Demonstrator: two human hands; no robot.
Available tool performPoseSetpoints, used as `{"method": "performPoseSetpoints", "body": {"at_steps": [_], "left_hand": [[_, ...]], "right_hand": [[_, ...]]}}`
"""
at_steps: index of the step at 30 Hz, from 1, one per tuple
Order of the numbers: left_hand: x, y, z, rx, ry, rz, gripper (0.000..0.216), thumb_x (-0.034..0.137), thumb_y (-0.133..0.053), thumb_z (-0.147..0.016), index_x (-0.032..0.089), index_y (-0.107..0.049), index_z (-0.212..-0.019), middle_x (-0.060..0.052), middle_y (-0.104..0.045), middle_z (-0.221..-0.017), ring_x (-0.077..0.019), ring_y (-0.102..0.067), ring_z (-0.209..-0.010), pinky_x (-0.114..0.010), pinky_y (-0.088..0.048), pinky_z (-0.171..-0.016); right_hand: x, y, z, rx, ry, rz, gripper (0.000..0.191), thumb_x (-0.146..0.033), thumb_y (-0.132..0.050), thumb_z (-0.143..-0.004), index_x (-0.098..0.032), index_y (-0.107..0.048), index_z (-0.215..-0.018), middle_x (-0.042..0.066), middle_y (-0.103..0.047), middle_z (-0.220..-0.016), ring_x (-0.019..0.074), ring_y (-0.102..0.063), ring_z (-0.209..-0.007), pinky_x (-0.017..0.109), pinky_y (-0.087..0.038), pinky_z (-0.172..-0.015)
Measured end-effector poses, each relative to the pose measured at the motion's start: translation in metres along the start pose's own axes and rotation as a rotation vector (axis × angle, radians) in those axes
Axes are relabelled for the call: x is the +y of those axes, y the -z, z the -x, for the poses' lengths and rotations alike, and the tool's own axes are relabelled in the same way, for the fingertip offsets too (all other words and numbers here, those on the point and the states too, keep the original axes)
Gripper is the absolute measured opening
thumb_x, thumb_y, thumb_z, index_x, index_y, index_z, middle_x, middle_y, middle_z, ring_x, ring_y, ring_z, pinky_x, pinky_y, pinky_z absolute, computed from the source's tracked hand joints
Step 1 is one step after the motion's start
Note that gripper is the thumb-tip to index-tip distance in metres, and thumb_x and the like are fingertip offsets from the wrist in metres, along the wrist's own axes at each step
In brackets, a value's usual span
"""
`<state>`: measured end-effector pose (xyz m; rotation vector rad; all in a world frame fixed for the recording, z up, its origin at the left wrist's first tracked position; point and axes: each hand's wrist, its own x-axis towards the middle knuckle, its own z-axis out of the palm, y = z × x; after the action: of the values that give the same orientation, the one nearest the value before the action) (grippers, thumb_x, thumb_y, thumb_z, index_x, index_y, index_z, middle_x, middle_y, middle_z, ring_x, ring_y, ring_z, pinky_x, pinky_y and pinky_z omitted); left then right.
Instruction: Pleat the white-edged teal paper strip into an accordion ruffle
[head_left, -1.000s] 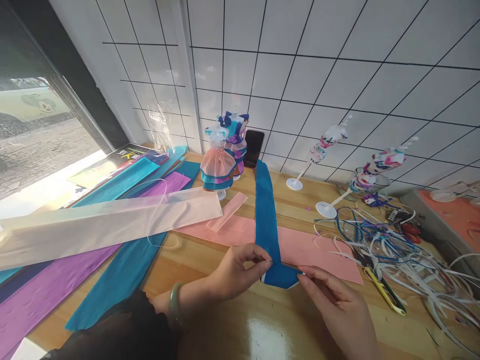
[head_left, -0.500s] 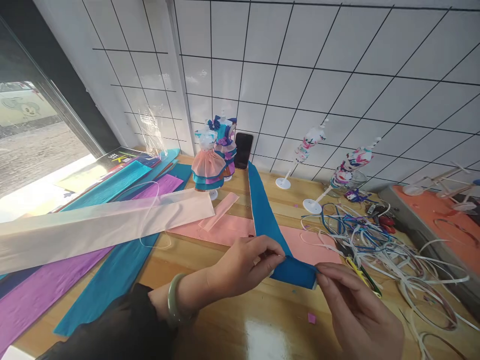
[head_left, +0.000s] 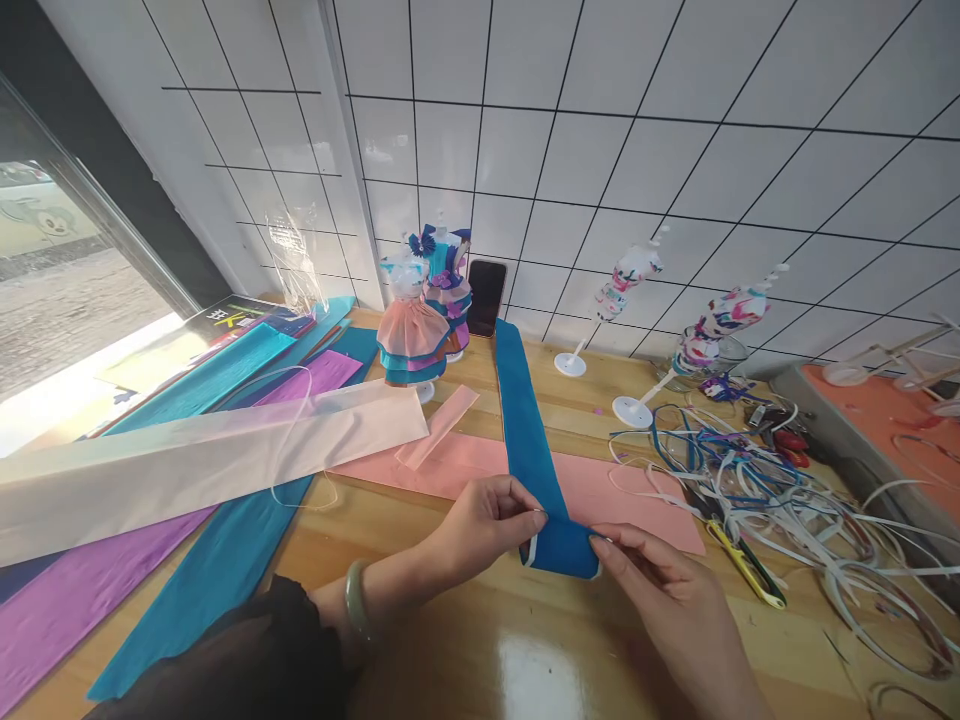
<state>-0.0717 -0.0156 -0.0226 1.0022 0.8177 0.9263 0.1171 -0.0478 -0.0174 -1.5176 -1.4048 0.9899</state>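
Note:
A long blue fabric strip (head_left: 529,420) runs from the phone down toward me, its near end folded over on itself. My left hand (head_left: 491,520) pinches the left edge of the fold between thumb and fingers. On the opposite edge, my right hand (head_left: 652,580) pinches the right corner with thumb and forefinger. A pale edge shows along the fold's sides. Under the blue strip lies a pink strip (head_left: 622,490) crossing the table. A small pink piece (head_left: 439,428) rests on it, left of the blue strip.
Two dressed mini mannequins (head_left: 414,345) and a phone (head_left: 486,298) stand at the back. To the right are two patterned mannequins (head_left: 634,270), a tangle of cords (head_left: 742,480) and a yellow cutter (head_left: 745,565). Cream (head_left: 225,435), purple (head_left: 105,600) and teal strips (head_left: 202,590) lie left.
Both hands have shifted left with the folded end of the blue strip. The folded end now lies flatter and the strip's body is straighter. The camera view has moved slightly.

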Motion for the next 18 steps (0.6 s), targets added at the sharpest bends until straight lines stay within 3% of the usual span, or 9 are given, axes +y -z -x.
{"method": "performPoseSetpoints", "body": {"at_steps": [7,12,18], "left_hand": [[-0.012,0.006,-0.003,-0.04,0.078,0.04,0.035,0.034,-0.071,-0.066,0.012,-0.058,-0.089,0.002,-0.058,-0.06,-0.0054,-0.051,-0.049,-0.017,-0.038,-0.049],[-0.017,0.009,-0.006,-0.032,0.101,0.041,0.033,0.039,-0.071,-0.064,0.01,-0.06,-0.075,0.0,-0.06,-0.057,-0.0074,-0.053,-0.047,-0.019,-0.041,-0.047],[-0.018,0.01,-0.008,-0.028,0.112,0.045,0.035,0.041,-0.072,-0.062,0.011,-0.06,-0.075,-0.001,-0.062,-0.057,-0.0095,-0.056,-0.048,-0.02,-0.043,-0.048]], "right_hand": [[0.008,-0.001,-0.005,-0.068,-0.064,-0.029,0.025,-0.041,-0.065,-0.069,-0.019,-0.072,-0.08,0.006,-0.073,-0.085,0.0196,-0.066,-0.074,0.026,-0.056,-0.066],[0.013,-0.002,-0.006,-0.06,-0.075,-0.029,0.024,-0.038,-0.067,-0.068,-0.021,-0.073,-0.085,0.006,-0.073,-0.091,0.0215,-0.067,-0.079,0.029,-0.056,-0.071],[0.019,-0.002,-0.008,-0.001,-0.076,-0.022,0.031,-0.036,-0.068,-0.068,-0.02,-0.071,-0.095,0.007,-0.072,-0.094,0.0204,-0.067,-0.08,0.027,-0.057,-0.067]]}}
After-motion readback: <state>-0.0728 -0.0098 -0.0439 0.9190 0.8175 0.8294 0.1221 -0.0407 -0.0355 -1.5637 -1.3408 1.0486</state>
